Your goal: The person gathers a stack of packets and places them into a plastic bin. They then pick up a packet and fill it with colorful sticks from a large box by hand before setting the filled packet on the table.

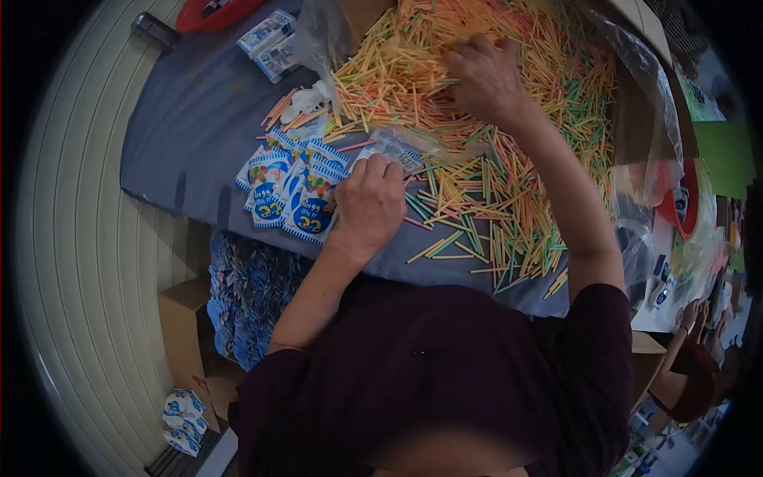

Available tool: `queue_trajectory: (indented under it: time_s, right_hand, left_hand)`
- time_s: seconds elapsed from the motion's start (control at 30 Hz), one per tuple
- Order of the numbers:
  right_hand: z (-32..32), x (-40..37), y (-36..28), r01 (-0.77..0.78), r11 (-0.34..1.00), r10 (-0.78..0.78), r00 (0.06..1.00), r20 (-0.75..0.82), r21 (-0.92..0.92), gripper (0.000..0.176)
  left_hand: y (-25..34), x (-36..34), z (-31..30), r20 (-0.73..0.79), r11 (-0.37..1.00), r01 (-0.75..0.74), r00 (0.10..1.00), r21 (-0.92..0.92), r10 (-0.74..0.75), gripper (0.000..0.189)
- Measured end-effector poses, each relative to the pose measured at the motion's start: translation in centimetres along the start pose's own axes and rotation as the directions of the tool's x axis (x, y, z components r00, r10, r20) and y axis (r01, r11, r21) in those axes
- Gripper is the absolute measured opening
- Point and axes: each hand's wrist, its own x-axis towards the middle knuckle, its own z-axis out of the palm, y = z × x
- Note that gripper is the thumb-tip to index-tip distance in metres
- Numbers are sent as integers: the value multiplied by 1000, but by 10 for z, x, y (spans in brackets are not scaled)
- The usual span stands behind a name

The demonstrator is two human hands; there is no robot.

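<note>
A large heap of thin coloured sticks [397,75], yellow, orange, pink and green, covers the far part of the table. My right hand [486,79] reaches into it with fingers apart, their tips partly hidden among the sticks. Nearer to me, my left hand [369,203] has curled fingers at the lower edge of a clear, blue-printed packet [395,149]; the fingertips are partly hidden. Left of that hand, several blue and white printed packets [310,203] lie overlapping, close to its wrist. Loose sticks [453,242] are scattered to its right.
More packets [270,44] lie near the table's far left, by a red basin [208,12]. Clear plastic sheeting [648,95] edges the heap at right. Below the table stands a cardboard box [184,318] beside many blue packets [254,294]. Another person's arm [674,370] shows at right.
</note>
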Motion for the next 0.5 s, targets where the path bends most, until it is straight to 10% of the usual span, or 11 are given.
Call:
queue_trajectory:
  time_s: [0.13, 0.23, 0.3, 0.5]
  right_hand:
    - [1, -14, 27, -174, 984, 170, 981, 90, 40, 40]
    - [12, -23, 37, -77, 975, 122, 969, -214, 208, 44]
    - [10, -23, 35, -306, 807, 370, 929, -28, 505, 35]
    - [26, -23, 32, -260, 436, 514, 858, -2, 862, 23]
  left_hand:
    - [-2, -3, 3, -21, 999, -32, 999, -38, 32, 4]
    - [-3, -1, 4, -31, 999, -35, 999, -39, 34, 4]
    - [-6, -1, 4, -73, 999, -31, 997, -42, 28, 4]
    - [-3, -6, 6, -166, 989, -135, 978, -57, 124, 3]
